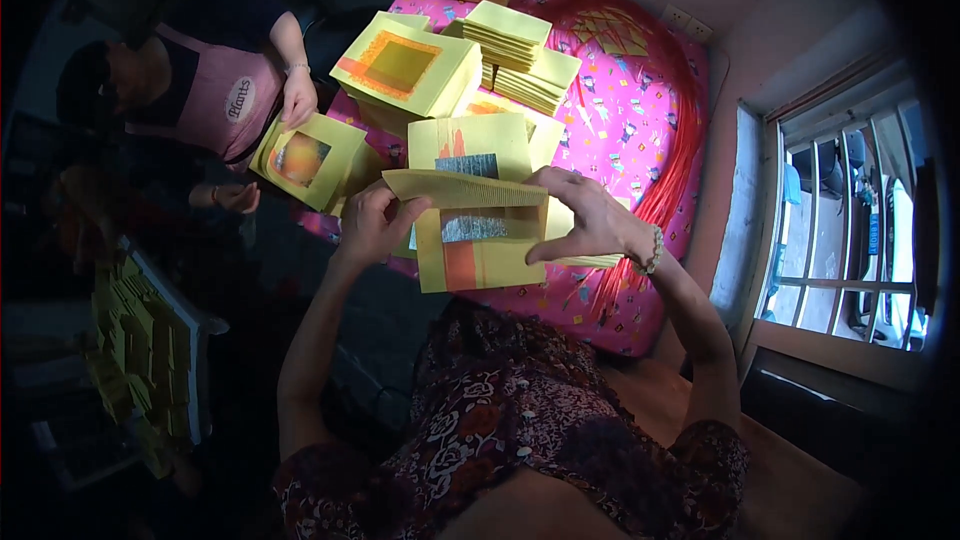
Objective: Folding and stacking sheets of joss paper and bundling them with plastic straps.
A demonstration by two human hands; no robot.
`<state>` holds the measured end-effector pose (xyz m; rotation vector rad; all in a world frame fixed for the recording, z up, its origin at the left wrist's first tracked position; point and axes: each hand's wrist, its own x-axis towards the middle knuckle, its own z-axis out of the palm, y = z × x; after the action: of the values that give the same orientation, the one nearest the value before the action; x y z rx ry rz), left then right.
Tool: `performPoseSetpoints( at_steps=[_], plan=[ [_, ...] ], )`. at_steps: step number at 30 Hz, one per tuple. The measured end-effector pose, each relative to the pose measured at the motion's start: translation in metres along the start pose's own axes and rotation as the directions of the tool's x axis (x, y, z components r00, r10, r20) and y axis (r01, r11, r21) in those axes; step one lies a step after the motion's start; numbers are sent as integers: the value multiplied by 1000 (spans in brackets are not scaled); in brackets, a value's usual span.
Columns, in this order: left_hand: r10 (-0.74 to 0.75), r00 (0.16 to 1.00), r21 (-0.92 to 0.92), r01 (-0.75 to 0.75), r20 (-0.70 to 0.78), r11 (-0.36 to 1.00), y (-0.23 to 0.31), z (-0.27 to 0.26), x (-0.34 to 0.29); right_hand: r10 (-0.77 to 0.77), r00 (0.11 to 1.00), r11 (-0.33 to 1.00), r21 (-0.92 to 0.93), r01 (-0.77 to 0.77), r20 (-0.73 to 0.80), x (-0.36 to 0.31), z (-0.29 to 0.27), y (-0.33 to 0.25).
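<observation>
Left hand (pixel 374 226): pinching yellow sheaf (pixel 470 189), left end.
Right hand (pixel 590 218): spreading open, touching right end.
Beyond grip: paper stacks (pixel 505 35) lying.

The person's left hand (pixel 375 227) pinches the left end of a thin sheaf of yellow paper (pixel 465 189), its ridged edge upward, while the right hand (pixel 592 220) has its fingers at the other end, thumb spread away. Beneath lie yellow sheets (pixel 482 265) with silvery patches and orange print. Beyond, yellow stacks (pixel 400 65) cover part of a pink patterned cloth (pixel 630 130), with long red strands (pixel 688 130) trailing down its right side. At the left, a co-worker in a pink apron (pixel 215 90) (face in shadow) touches another yellow pile (pixel 345 155). A barred window (pixel 845 230) stands at the right.
</observation>
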<state>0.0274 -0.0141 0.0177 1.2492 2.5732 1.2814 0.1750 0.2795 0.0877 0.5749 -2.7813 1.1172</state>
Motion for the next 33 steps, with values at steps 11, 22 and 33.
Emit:
performPoseSetpoints(
  at_steps=[11, 22, 33],
  plan=[
    [-163, 986, -278, 149, -28, 949, -4, 16, 27, 453, 816, 888, 268, -375, -359, 12, 56, 49],
    [-293, 956, -379, 281, 26, 882, 1, 23, 31, 637, 713, 756, 419, -503, -293, 17, 56, 30],
    [-317, 948, -377, 305, 33, 874, 6, 21, 38, 638, 709, 766, 343, -543, -302, 26, 47, 26]
  ],
)
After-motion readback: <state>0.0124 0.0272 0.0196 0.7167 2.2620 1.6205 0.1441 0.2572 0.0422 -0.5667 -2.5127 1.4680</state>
